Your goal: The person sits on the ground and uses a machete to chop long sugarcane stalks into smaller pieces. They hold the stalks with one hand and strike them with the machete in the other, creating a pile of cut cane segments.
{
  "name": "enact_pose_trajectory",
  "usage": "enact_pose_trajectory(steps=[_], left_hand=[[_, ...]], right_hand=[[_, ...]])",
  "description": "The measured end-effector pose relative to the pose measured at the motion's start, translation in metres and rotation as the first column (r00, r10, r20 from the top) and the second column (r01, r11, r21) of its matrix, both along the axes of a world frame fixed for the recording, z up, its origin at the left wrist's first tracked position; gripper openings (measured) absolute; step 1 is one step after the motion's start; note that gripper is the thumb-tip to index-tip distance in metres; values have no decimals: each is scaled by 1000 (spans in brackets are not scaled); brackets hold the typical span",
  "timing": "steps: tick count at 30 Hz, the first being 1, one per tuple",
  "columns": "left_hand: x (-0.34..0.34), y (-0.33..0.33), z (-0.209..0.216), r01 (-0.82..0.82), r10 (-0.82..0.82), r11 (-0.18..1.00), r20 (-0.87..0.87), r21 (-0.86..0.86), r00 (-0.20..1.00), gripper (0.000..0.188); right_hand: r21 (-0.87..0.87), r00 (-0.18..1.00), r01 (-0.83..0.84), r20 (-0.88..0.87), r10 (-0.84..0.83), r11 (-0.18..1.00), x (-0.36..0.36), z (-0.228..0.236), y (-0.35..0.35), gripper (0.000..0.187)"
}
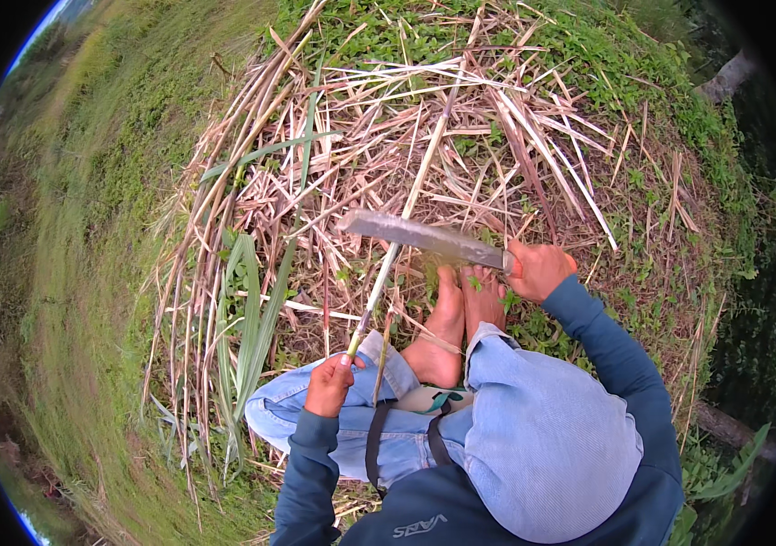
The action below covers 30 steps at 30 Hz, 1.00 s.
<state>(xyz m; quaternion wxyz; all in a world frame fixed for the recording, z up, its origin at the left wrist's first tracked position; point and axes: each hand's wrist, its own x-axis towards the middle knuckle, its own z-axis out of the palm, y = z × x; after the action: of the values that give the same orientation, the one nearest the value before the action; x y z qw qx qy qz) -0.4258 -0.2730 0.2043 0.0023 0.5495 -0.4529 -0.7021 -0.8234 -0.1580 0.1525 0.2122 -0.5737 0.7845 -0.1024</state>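
Note:
Between my knees and the litter ahead, a long pale cane stalk (pixel 415 187) slants away from me, its green near end gripped in my left hand (pixel 329 382). My right hand (pixel 538 270) is closed around the orange handle of a machete (pixel 429 237). The broad grey blade points left and lies across the stalk above my bare feet (pixel 447 328); whether it touches the stalk I cannot tell. Dirt or pale residue marks the blade. Dry strips and peeled husks (pixel 360 173) lie heaped under and around the stalk.
Several long brown stalks (pixel 210 264) lie in a row on the left, with long green leaves (pixel 256 318) beside them. Low green plants (pixel 588 45) grow beyond the heap. Grass (pixel 87 273) stretches off to the left; a log (pixel 738 432) lies at the right edge.

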Motion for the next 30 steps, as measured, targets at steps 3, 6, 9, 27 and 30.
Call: enact_pose_trajectory(steps=[3, 6, 9, 27, 30], left_hand=[[9, 4, -2, -1, 1, 999, 15, 32, 1000, 37], [16, 2, -5, 10, -11, 999, -16, -35, 1000, 37], [2, -3, -9, 46, -43, 980, 17, -193, 999, 36], [25, -3, -1, -13, 20, 974, -31, 226, 999, 40], [24, -4, 0, -35, 60, 941, -65, 337, 996, 41]], right_hand=[[-54, 993, -95, -70, 91, 994, -12, -8, -4, 28], [-38, 957, 247, -148, -250, 968, -59, -17, -32, 21], [-34, 961, 251, -114, -254, 967, -48, -4, -40, 20], [-101, 993, -22, 115, 34, 995, 44, 2, 18, 25], [-213, 989, -95, 89, 116, 973, 52, -8, 17, 25]])
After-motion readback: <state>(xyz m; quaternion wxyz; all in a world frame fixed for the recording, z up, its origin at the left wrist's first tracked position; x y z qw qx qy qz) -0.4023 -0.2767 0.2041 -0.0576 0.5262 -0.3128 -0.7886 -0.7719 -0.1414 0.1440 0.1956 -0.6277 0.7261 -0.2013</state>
